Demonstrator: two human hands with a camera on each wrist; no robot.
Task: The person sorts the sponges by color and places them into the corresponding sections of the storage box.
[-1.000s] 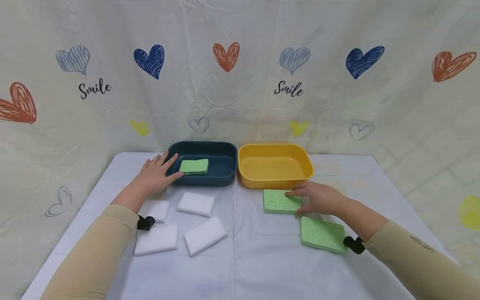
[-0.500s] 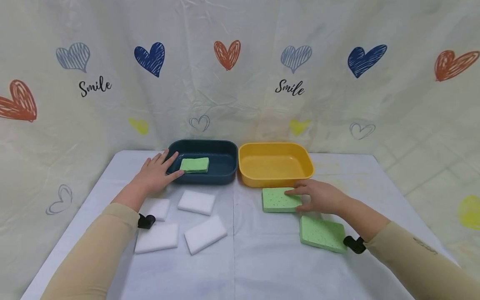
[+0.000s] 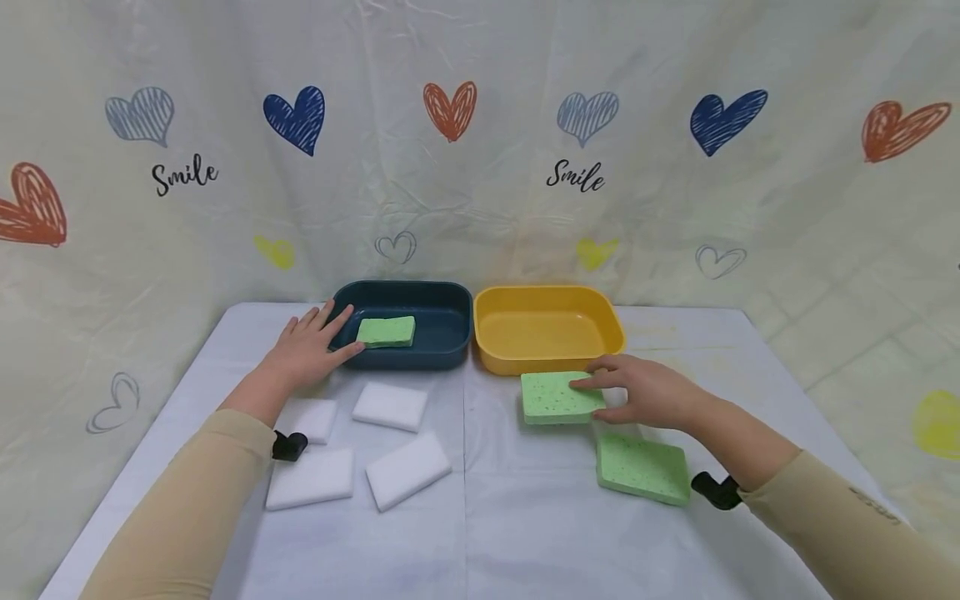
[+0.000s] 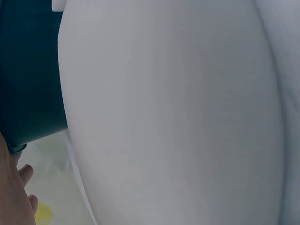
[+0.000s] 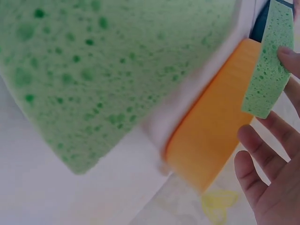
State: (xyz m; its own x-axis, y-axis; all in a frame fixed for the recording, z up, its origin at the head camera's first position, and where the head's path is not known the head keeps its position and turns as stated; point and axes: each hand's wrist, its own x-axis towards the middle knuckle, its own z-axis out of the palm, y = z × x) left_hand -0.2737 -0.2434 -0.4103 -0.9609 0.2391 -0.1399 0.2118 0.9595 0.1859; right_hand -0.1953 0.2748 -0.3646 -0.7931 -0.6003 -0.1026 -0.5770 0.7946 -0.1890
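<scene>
My right hand [image 3: 648, 392] pinches a pale green sponge [image 3: 558, 398] between thumb and fingers, just in front of the yellow container [image 3: 547, 360]. In the right wrist view that sponge [image 5: 271, 61] stands tilted at the fingertips, slightly raised. My left hand [image 3: 303, 354] lies with spread, straight fingers over the left end of a dark blue container [image 3: 442, 357]. Inside it is another green sponge [image 3: 386, 332], near my left thumb tip. A further green sponge [image 3: 642, 471] lies flat below my right wrist, filling much of the right wrist view.
Several white sponges lie front left: one [image 3: 390, 406] near the blue container, another [image 3: 408, 471] turned at an angle, others [image 3: 311, 481] under the left forearm. Both containers stand side by side at the table's [image 3: 480, 550] back edge, before a heart-printed curtain [image 3: 480, 200].
The green sponge in my right hand has risen slightly off the table, its front edge now casting a gap of shadow. My left hand stays at the blue container.
</scene>
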